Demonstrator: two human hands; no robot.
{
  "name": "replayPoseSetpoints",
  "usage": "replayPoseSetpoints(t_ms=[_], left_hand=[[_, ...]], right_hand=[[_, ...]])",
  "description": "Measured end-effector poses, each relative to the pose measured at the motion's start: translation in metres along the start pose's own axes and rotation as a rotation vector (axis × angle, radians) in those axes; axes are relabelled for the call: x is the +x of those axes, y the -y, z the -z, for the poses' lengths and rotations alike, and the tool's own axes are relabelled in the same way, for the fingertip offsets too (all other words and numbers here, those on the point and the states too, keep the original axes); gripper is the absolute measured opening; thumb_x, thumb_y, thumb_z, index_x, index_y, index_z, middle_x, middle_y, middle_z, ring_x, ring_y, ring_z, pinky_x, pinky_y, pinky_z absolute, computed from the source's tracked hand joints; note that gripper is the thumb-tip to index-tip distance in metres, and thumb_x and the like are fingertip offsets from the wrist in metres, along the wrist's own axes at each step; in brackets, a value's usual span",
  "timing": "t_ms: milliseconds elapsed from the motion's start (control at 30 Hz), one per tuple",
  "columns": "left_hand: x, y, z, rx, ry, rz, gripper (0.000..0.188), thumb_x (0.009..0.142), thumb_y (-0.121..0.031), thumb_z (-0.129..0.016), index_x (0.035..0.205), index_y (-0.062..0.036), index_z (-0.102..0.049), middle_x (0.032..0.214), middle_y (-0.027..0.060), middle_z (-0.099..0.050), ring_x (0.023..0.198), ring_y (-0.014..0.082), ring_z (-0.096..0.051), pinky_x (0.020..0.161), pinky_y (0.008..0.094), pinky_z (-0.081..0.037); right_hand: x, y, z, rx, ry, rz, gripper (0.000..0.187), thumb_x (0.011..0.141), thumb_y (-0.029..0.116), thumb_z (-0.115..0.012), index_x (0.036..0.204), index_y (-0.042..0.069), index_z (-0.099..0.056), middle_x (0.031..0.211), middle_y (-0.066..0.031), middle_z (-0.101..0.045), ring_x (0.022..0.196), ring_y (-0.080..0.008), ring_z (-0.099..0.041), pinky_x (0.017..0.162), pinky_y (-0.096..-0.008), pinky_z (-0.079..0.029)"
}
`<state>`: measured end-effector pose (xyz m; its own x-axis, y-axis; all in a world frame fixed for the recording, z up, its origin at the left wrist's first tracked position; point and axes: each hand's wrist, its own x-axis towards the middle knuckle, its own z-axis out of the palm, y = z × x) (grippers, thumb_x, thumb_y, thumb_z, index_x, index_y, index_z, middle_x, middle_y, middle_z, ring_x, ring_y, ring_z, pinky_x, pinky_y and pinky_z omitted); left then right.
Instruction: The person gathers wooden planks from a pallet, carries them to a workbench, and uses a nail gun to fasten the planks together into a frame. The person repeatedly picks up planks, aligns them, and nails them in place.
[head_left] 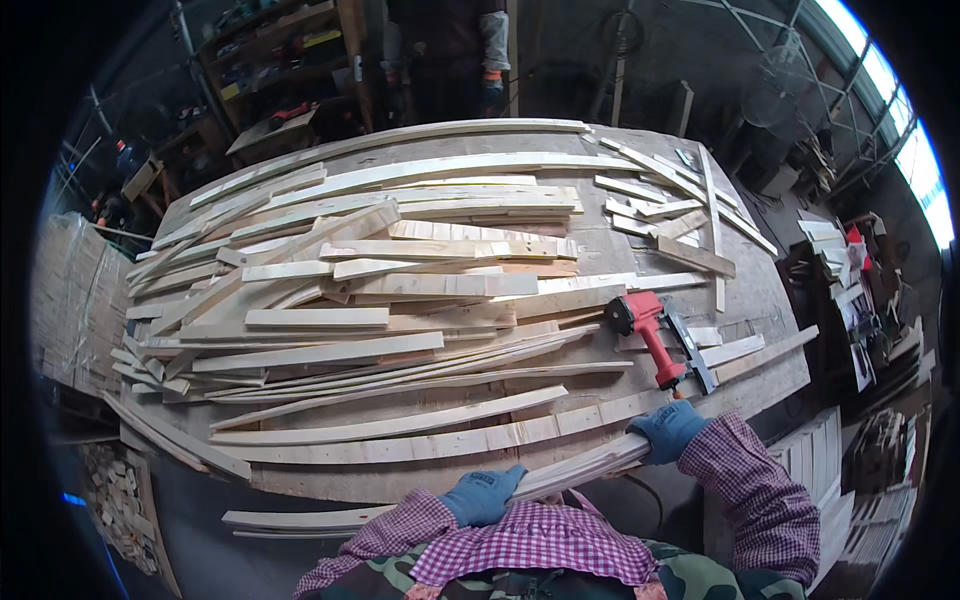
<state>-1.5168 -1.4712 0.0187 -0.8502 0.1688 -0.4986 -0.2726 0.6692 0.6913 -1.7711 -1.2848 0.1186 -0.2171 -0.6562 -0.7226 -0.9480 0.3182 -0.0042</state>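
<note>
A bundle of thin, pale wooden strips [580, 470] lies across the front of my body, along the table's near edge. My left hand [485, 497], in a blue-grey work glove, is closed around its middle. Farther right, my gloved right hand [670, 430] grips the same bundle near its right end. The left ends of the strips stick out past my left forearm. Just beyond my right hand, a red and black nail gun [650, 335] rests on the table, apart from the glove.
Many loose wooden strips and boards [380, 350] cover the large worktable [775, 375]. A bin of short wood offcuts [125, 510] stands at the lower left, a wrapped stack [75, 300] at the left. Another person [445, 50] stands beyond the far edge. More wood is piled at right.
</note>
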Motion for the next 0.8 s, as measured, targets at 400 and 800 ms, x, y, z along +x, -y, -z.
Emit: replayPoseSetpoints(t_ms=[400,800], left_hand=[[0.016,-0.01,0.008,0.142,0.155,-0.009,0.047,0.083,-0.024,-0.05,0.126,-0.0106,-0.036,0.101,0.0247,-0.059,0.092,0.0391,-0.059,0.079,0.046,-0.045],[0.014,-0.003,0.018,0.186,0.167,-0.113,0.06,0.08,-0.016,-0.05,0.134,-0.0009,-0.029,0.107,0.0243,-0.057,0.098,0.0364,-0.057,0.083,0.0425,-0.045]], right_hand=[[-0.02,0.0,-0.07,0.149,0.033,-0.12,0.038,0.073,0.031,-0.062,0.107,0.015,-0.057,0.091,-0.0112,-0.065,0.088,-0.0281,-0.063,0.075,-0.0404,-0.049],[-0.008,-0.001,-0.098,0.134,-0.009,-0.143,0.051,0.069,0.056,-0.06,0.101,0.018,-0.058,0.097,-0.0084,-0.064,0.092,-0.0273,-0.062,0.079,-0.0386,-0.048]])
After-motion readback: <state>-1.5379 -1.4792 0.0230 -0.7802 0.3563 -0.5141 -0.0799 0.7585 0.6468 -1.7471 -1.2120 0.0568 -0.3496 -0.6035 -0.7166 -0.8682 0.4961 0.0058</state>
